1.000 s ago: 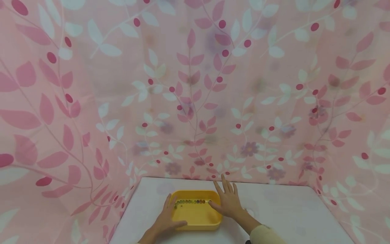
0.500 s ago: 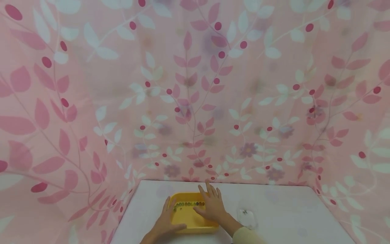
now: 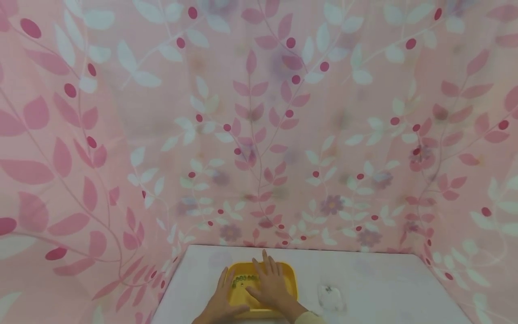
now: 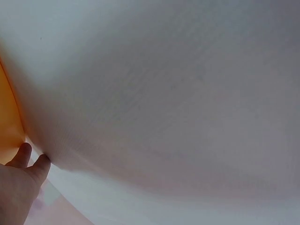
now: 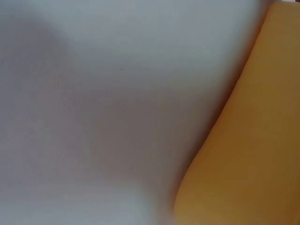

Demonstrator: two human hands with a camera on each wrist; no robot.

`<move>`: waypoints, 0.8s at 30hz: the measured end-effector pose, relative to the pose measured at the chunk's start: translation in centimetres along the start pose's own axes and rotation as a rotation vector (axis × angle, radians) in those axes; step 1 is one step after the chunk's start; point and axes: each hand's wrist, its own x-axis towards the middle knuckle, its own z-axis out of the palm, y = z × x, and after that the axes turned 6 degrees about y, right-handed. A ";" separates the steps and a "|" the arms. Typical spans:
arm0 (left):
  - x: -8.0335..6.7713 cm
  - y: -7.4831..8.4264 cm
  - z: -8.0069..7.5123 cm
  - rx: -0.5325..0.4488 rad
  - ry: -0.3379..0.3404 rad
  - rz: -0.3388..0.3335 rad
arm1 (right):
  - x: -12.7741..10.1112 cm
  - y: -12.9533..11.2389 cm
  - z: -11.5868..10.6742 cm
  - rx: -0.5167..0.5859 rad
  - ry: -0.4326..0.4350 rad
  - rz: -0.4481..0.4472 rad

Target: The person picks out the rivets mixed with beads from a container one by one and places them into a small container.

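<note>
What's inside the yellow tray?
A row of small round beads, mostly green, lies along the far side inside the yellow plastic tray. The right hand covers the middle, so anything beneath it is hidden.

Head view high, far; wrist views close, sharing yellow tray edge

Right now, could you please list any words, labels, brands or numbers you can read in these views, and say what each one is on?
There is no readable text in any view.
Yellow tray: plain, no label visible.
Beads in the tray: no marks readable.
Small clear item on the white table: a dark speck, too small to read.
Pink curtain: leaf and berry print only.
</note>
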 end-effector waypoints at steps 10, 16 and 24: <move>0.1 -0.2 0.1 -0.016 -0.016 0.015 | 0.3 -2.1 0.5 0.038 0.038 -0.060; 0.1 -0.1 0.1 -0.014 -0.011 0.009 | 0.9 -2.5 0.7 0.094 0.100 -0.079; -0.1 0.0 -0.1 -0.020 -0.004 0.006 | 1.6 -3.1 1.3 0.244 -0.089 0.010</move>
